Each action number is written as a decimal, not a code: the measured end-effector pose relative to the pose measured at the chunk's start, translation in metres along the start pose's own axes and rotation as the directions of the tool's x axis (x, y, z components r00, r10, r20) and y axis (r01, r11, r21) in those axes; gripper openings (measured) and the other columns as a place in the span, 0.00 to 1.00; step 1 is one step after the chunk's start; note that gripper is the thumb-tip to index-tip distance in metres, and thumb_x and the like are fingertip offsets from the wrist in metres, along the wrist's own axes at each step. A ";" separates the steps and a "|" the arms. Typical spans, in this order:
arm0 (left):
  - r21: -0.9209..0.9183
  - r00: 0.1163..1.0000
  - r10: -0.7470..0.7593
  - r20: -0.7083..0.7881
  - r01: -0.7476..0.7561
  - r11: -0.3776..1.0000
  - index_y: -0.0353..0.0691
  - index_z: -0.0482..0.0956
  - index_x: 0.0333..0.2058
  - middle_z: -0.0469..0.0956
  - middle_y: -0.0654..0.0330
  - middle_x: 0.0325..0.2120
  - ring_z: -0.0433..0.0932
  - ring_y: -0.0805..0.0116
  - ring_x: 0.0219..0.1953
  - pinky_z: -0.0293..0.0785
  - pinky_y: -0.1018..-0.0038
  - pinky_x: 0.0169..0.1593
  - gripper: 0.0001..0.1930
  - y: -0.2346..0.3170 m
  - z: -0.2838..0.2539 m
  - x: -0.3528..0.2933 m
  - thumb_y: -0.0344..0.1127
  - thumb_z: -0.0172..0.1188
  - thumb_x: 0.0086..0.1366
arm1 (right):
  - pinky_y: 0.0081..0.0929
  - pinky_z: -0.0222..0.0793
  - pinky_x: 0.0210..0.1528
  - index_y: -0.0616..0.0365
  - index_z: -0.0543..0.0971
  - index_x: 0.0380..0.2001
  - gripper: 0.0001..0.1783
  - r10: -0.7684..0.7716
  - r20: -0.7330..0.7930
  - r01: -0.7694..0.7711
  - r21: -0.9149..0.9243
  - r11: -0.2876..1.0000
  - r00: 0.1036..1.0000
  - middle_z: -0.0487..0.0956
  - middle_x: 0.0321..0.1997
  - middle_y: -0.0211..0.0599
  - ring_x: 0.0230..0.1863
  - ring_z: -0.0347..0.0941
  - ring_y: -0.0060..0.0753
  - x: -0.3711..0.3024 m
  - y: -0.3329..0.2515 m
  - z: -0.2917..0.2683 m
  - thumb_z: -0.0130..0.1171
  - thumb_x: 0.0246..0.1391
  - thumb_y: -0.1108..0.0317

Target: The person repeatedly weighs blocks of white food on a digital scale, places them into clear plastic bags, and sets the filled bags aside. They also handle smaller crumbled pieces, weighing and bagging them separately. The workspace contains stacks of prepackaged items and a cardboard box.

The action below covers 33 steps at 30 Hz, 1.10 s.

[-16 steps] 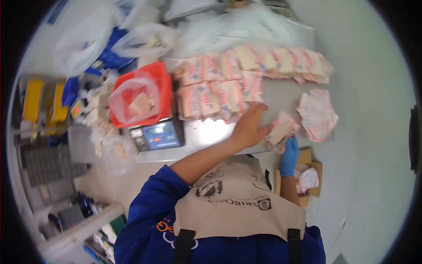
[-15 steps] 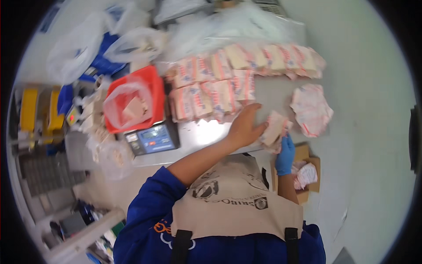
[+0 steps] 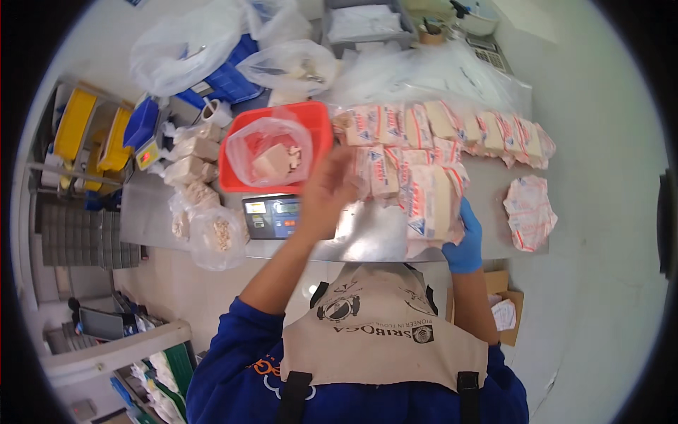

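My right hand (image 3: 463,239), in a blue glove, grips a cream-coloured block (image 3: 443,203) from its right side. The block's white paper wrapper with red and blue print is folded open, leaving part of the top bare. My bare left hand (image 3: 326,191) hovers between the red basket (image 3: 325,131) and the wrapped blocks, its thumb apart from the somewhat blurred fingers. In the basket, a clear plastic bag (image 3: 244,152) holds a bare block (image 3: 272,164) and smaller broken pieces (image 3: 294,161). The basket sits on a digital scale (image 3: 272,218), partly behind my left forearm.
Two rows of paper-wrapped blocks (image 3: 385,126) line the steel table (image 3: 360,230). A crumpled wrapper (image 3: 530,212) lies at right, above a cardboard box (image 3: 514,304). Bags of pieces (image 3: 220,237) stand at left. Clear plastic sheets (image 3: 431,78) and a grey tray (image 3: 409,35) are behind.
My left hand has left the held block and moved left toward the basket. My right hand has raised the block, whose printed wrapper side now shows. The view has shifted left.
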State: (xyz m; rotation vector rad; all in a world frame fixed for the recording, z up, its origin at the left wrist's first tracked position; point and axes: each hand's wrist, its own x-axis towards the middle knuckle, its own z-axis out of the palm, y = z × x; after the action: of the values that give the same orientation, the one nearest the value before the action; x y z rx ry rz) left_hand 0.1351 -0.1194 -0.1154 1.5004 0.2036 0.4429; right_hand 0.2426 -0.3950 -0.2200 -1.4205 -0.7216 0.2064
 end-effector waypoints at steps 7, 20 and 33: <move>0.544 0.881 0.050 -0.471 0.245 0.803 0.33 0.66 0.60 0.74 0.49 0.54 0.76 0.61 0.52 0.72 0.67 0.56 0.32 -0.001 -0.226 0.017 0.26 0.62 0.56 | 0.34 0.71 0.60 0.71 0.72 0.54 0.33 -0.075 0.408 0.099 -0.039 0.994 0.910 0.78 0.54 0.43 0.55 0.76 0.40 0.133 -0.035 0.163 0.67 0.52 0.57; -0.384 0.996 0.032 0.080 0.001 0.923 0.49 0.46 0.73 0.59 0.50 0.69 0.69 0.63 0.63 0.69 0.74 0.61 0.52 0.130 -0.228 0.024 0.15 0.53 0.49 | 0.44 0.80 0.40 0.55 0.79 0.46 0.15 0.359 0.403 -0.403 0.029 0.915 0.842 0.80 0.47 0.38 0.39 0.79 0.38 0.281 -0.090 0.328 0.52 0.62 0.59; -0.615 0.991 -0.073 -0.115 -0.013 0.788 0.43 0.52 0.69 0.65 0.48 0.64 0.71 0.55 0.61 0.73 0.60 0.61 0.37 0.056 -0.275 0.020 0.28 0.52 0.62 | 0.51 0.72 0.42 0.57 0.80 0.36 0.17 -0.282 0.611 0.661 -0.581 0.475 0.740 0.81 0.34 0.52 0.38 0.78 0.59 0.283 -0.213 0.356 0.50 0.63 0.55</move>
State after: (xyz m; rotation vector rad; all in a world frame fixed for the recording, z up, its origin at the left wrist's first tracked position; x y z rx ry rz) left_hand 0.0351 0.1413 -0.0770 0.8185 0.1646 0.5236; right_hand 0.1997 0.0137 0.0681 -1.9276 -1.7418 -0.3174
